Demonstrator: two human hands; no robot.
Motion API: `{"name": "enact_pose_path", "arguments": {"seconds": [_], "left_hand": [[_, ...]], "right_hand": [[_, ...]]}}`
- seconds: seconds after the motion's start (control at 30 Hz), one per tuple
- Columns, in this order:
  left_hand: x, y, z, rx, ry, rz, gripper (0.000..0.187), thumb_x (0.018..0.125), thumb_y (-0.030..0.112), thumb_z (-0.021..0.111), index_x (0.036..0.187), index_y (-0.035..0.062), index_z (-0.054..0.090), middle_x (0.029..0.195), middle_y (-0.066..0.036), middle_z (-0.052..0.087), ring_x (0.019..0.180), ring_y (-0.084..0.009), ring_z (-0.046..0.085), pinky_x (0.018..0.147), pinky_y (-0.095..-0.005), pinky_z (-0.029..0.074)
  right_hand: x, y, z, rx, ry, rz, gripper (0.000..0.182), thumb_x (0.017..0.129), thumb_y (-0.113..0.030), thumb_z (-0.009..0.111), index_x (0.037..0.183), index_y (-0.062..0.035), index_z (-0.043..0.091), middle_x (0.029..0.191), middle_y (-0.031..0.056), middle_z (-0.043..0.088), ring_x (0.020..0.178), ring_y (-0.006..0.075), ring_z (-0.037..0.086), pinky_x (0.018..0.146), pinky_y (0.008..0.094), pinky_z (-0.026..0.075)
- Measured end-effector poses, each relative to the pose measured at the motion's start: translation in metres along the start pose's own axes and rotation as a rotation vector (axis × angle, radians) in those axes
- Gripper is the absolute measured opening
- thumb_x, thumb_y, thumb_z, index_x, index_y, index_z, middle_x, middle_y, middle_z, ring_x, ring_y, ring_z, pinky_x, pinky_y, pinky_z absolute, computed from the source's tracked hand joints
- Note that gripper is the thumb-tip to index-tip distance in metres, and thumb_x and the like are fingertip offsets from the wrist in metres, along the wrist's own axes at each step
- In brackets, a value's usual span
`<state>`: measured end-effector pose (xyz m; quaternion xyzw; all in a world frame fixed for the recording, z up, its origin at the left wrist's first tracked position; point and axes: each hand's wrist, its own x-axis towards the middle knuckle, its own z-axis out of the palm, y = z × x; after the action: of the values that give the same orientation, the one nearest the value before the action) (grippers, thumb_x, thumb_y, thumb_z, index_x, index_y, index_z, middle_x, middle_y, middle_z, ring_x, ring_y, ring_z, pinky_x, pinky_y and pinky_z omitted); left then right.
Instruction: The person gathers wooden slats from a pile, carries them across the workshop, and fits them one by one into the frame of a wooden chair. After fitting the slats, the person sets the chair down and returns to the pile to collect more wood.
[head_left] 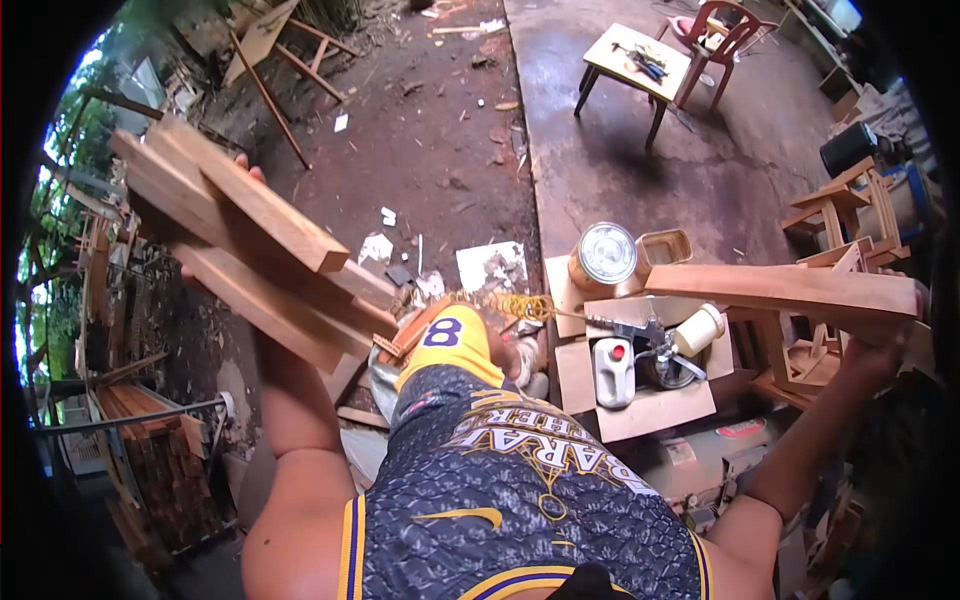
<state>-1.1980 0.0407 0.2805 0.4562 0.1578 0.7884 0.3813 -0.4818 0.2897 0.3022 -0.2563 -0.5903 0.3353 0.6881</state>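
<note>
Several light brown wooden pieces (270, 240) lie bundled in my left hand (250, 172), whose fingertips show at the bundle's far edge and left side; the rest of the hand is hidden by the wood. On the right, my right hand (885, 345) is closed round the outer end of a long reddish board (790, 287). The board's other end points inward, above an open cardboard box (655, 412) and near a round metal can (606, 254).
In the box are a grey jug (613, 372) and a spray gun (665, 350). Wooden stools (840, 215) stand at right. A small table (635, 62) with tools and a red chair (722, 35) are farther off. Stacked wood (160, 450) lies at left.
</note>
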Motion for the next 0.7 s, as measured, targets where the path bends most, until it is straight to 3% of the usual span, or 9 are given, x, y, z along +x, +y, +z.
{"name": "enact_pose_path", "arguments": {"seconds": [0.03,0.1,0.13,0.27,0.4,0.6,0.63,0.67,0.7], "left_hand": [[0.000,0.004,0.006,0.015,-0.003,0.008,0.122,0.064,0.046,0.083,0.147,-0.0007,0.007,0.148,-0.024,0.022,0.136,-0.0363,0.028,0.112,-0.0504,0.031],[0.003,0.011,0.010,0.028,-0.003,0.037,0.121,0.064,0.046,0.083,0.147,-0.0008,0.007,0.148,-0.024,0.022,0.137,-0.0361,0.028,0.112,-0.0500,0.031],[0.006,0.015,0.009,0.024,0.000,0.055,0.121,0.065,0.046,0.083,0.147,-0.0009,0.007,0.148,-0.024,0.022,0.137,-0.0360,0.028,0.112,-0.0498,0.031],[0.014,0.019,-0.010,0.023,0.012,0.087,0.121,0.065,0.046,0.083,0.146,-0.0011,0.007,0.148,-0.024,0.021,0.137,-0.0355,0.028,0.113,-0.0489,0.031],[0.032,0.012,-0.054,0.003,0.021,0.091,0.121,0.066,0.046,0.082,0.146,-0.0014,0.007,0.149,-0.024,0.021,0.137,-0.0350,0.028,0.113,-0.0480,0.030],[0.100,-0.035,-0.187,-0.108,0.032,-0.011,0.120,0.066,0.046,0.082,0.146,-0.0018,0.006,0.149,-0.024,0.020,0.138,-0.0343,0.027,0.113,-0.0466,0.030],[0.119,-0.055,-0.202,-0.294,-0.004,-0.086,0.120,0.066,0.039,0.084,0.146,-0.0031,0.005,0.149,-0.023,0.021,0.137,-0.0350,0.029,0.114,-0.0454,0.029],[0.145,-0.058,-0.254,-0.243,-0.100,-0.190,0.120,0.066,0.038,0.085,0.146,-0.0031,0.005,0.148,-0.023,0.023,0.136,-0.0358,0.030,0.114,-0.0469,0.028],[0.174,-0.059,-0.305,-0.192,-0.207,-0.279,0.120,0.065,0.036,0.085,0.146,-0.0031,0.005,0.147,-0.022,0.025,0.135,-0.0367,0.031,0.114,-0.0483,0.028]], "right_hand": [[-0.010,0.007,0.004,-0.030,0.037,-0.014,0.062,0.092,-0.040,0.049,0.138,-0.0015,0.036,0.135,0.0213,0.044,0.124,0.0362,0.045,0.107,0.0488,0.035],[-0.028,0.012,0.022,-0.019,0.281,0.106,0.056,0.094,-0.036,0.048,0.137,-0.0011,0.037,0.133,0.0207,0.045,0.123,0.0351,0.047,0.105,0.0490,0.037],[-0.031,0.017,0.020,-0.020,0.298,0.090,0.052,0.096,-0.033,0.046,0.135,-0.0009,0.038,0.132,0.0203,0.045,0.123,0.0341,0.047,0.103,0.0488,0.039],[-0.023,0.022,0.033,0.010,0.319,0.130,0.047,0.094,-0.032,0.051,0.132,-0.0044,0.043,0.129,0.0141,0.048,0.121,0.0294,0.049,0.101,0.0429,0.043],[0.003,0.044,0.067,-0.043,0.188,0.065,0.044,0.095,-0.030,0.051,0.130,-0.0039,0.045,0.126,0.0132,0.050,0.117,0.0255,0.050,0.100,0.0393,0.041],[0.021,0.116,0.187,-0.423,0.116,0.057,0.040,0.095,-0.025,0.048,0.127,-0.0003,0.046,0.124,0.0134,0.050,0.117,0.0220,0.048,0.102,0.0343,0.035],[0.019,0.135,0.216,-0.511,0.091,0.079,0.040,0.096,-0.024,0.048,0.127,0.0000,0.046,0.125,0.0141,0.050,0.118,0.0221,0.047,0.103,0.0345,0.034],[0.013,0.152,0.251,-0.269,0.132,0.201,0.039,0.096,-0.023,0.048,0.126,0.0004,0.046,0.125,0.0151,0.050,0.118,0.0227,0.048,0.104,0.0350,0.034],[0.011,0.182,0.269,-0.369,0.140,0.201,0.038,0.096,-0.024,0.048,0.126,0.0001,0.047,0.123,0.0153,0.051,0.115,0.0234,0.050,0.103,0.0354,0.036]]}}
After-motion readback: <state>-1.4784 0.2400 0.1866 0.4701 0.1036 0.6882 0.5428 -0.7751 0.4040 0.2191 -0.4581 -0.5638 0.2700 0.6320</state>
